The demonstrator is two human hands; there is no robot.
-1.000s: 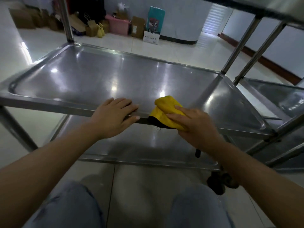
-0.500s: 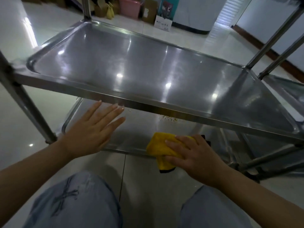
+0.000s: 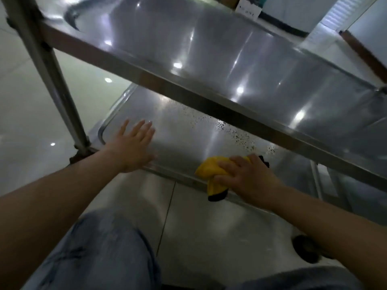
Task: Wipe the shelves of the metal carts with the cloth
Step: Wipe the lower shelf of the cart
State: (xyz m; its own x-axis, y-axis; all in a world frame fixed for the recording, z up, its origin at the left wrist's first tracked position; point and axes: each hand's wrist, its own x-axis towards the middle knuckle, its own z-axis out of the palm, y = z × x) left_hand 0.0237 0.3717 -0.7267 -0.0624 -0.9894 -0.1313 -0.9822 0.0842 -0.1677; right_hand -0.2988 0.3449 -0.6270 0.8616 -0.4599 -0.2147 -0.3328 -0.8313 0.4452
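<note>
A steel cart fills the view, its middle shelf (image 3: 240,65) slanting across the top. Below it lies the bottom shelf (image 3: 180,135), speckled with dark water drops near the back. A yellow cloth (image 3: 209,170) with a black edge lies bunched over the bottom shelf's front rim. My right hand (image 3: 249,176) rests on the cloth, fingers spread over it and pressing it down. My left hand (image 3: 134,147) lies flat with straight fingers on the left front part of the bottom shelf, holding nothing.
A cart post (image 3: 56,80) rises at the left, close to my left forearm. A black caster (image 3: 305,250) stands on the tiled floor at the lower right. My knees in jeans (image 3: 94,252) sit just before the cart. Boxes (image 3: 247,7) stand by the far wall.
Both hands dropped from the middle shelf's front edge to the bottom shelf. The cloth went down with my right hand. My view moved lower and closer to the cart.
</note>
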